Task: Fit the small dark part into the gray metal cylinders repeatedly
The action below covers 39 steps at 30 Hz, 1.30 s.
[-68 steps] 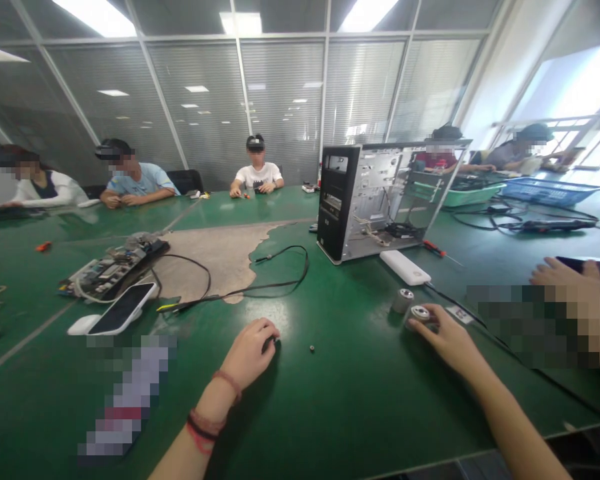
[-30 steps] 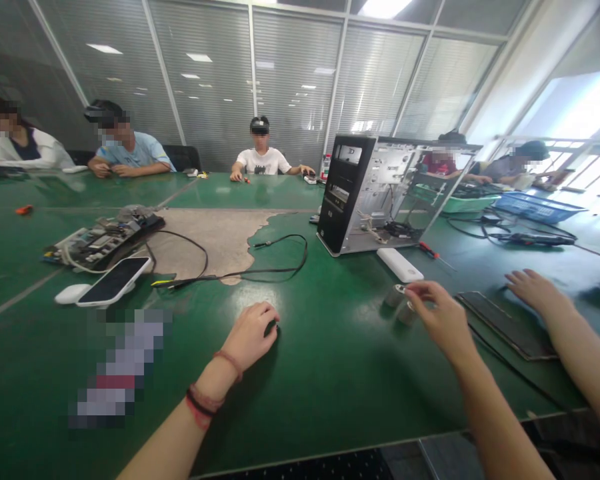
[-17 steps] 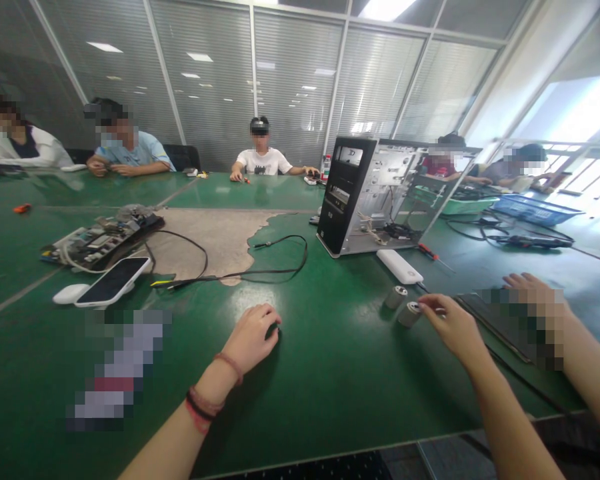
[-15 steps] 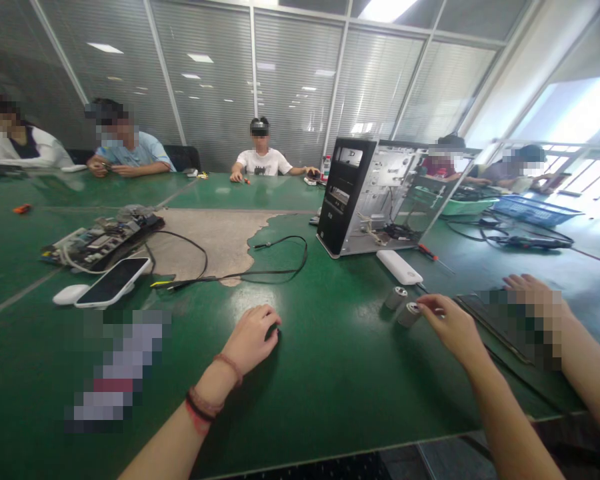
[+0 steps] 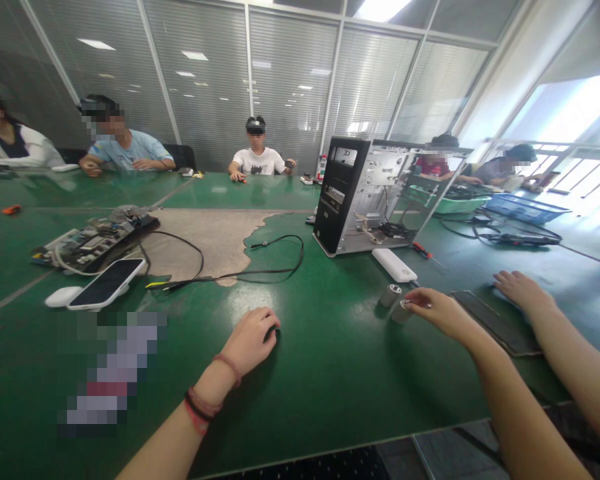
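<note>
My left hand (image 5: 253, 340), with bracelets at the wrist, rests on the green table (image 5: 300, 400). Its fingers curl loosely, the thumb stands apart from them, and I see nothing held. At the right, my right hand (image 5: 440, 310) has thumb and fingers pinched at the top of a small grey metal cylinder (image 5: 399, 315). A small glint shows by these fingers, too small to name. Just behind stands a second grey cylinder (image 5: 391, 295), upright, with terminals on top. Beyond them lies a white oblong block (image 5: 394, 265) with a cable.
An opened computer case (image 5: 343, 200) stands behind. A screwdriver (image 5: 423, 251) lies near it. A co-worker's hand (image 5: 523, 290) is right of mine, beside a dark flat panel (image 5: 495, 323). Leftward are a phone (image 5: 109, 283), circuit boards (image 5: 97, 240) and a black cable (image 5: 280, 272).
The view has shifted slightly right. My right hand has moved a little left, still at the cylinder. The person opposite has raised one hand; the one in blue has parted theirs.
</note>
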Tool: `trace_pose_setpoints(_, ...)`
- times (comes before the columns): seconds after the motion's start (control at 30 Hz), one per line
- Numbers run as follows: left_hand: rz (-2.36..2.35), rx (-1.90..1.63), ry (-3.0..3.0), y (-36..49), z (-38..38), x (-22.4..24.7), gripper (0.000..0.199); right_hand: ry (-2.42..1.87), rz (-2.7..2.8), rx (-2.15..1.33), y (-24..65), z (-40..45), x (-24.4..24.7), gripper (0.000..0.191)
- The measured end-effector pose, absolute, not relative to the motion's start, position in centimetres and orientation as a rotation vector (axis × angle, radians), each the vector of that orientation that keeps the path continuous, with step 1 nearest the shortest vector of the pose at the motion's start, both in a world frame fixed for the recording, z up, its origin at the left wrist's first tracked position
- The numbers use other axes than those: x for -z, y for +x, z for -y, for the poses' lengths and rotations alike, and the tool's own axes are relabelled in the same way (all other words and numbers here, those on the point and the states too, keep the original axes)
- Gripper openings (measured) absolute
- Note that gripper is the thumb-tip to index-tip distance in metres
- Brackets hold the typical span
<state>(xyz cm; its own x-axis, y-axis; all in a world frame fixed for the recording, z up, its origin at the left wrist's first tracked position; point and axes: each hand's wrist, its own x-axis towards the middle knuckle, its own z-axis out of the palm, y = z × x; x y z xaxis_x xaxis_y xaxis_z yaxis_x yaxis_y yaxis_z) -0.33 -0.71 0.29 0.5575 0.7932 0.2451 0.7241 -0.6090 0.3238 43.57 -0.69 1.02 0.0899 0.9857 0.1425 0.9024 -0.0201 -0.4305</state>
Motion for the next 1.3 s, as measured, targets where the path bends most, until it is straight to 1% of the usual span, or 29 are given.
trace_pose_setpoints(0.07, -1.279, -0.558, 2.600, -0.3, 0.6, -0.2, 0.017, -2.026, 1.870, -0.227, 43.6, 0.0, -2.0, 0.031)
trace_pose_setpoints(0.13, -1.278, -0.564, 2.592, -0.3, 0.6, -0.2, 0.018, -2.060, 1.853, -0.079, 43.3, -0.7, -2.6, 0.031)
trace_pose_setpoints(0.2, -1.278, -0.566, 2.587, -0.3, 0.6, -0.2, 0.017, -2.067, 1.843, 0.045, 42.6, -1.4, -2.8, 0.033)
trace_pose_setpoints(0.27, -1.279, -0.566, 2.586, -0.4, 0.6, -0.3, 0.017, -2.107, 1.848, 0.090, 41.8, -2.0, -2.5, 0.037)
trace_pose_setpoints(0.47, -1.283, -0.538, 2.590, -0.3, 0.7, -0.3, 0.017, -2.378, 1.820, -0.064, 41.2, -3.0, -0.5, 0.040)
trace_pose_setpoints(0.67, -1.291, -0.529, 2.594, -0.3, 0.8, -0.3, 0.017, -2.330, 1.871, -0.081, 41.7, -3.1, 0.1, 0.037)
trace_pose_setpoints(0.8, -1.282, -0.533, 2.597, -0.3, 0.8, -0.2, 0.016, -2.327, 1.905, 0.007, 40.3, -3.0, -0.5, 0.033)
trace_pose_setpoints(0.87, -1.282, -0.539, 2.596, -0.3, 0.8, -0.3, 0.016, -2.242, 1.922, 0.055, 38.7, -3.1, -1.1, 0.032)
trace_pose_setpoints(0.97, -1.287, -0.559, 2.594, -0.4, 0.7, -0.3, 0.016, -1.919, 2.025, 0.017, 35.2, -3.3, -2.3, 0.033)
trace_pose_setpoints(1.17, -1.305, -0.606, 2.599, -0.7, 0.5, -0.4, 0.016, -1.156, 2.273, -0.350, 26.0, -1.9, -3.2, 0.037)
trace_pose_setpoints(1.3, -1.333, -0.607, 2.597, -0.8, 0.4, -0.3, 0.017, -0.900, 2.351, -0.563, 21.7, -0.1, -1.7, 0.038)
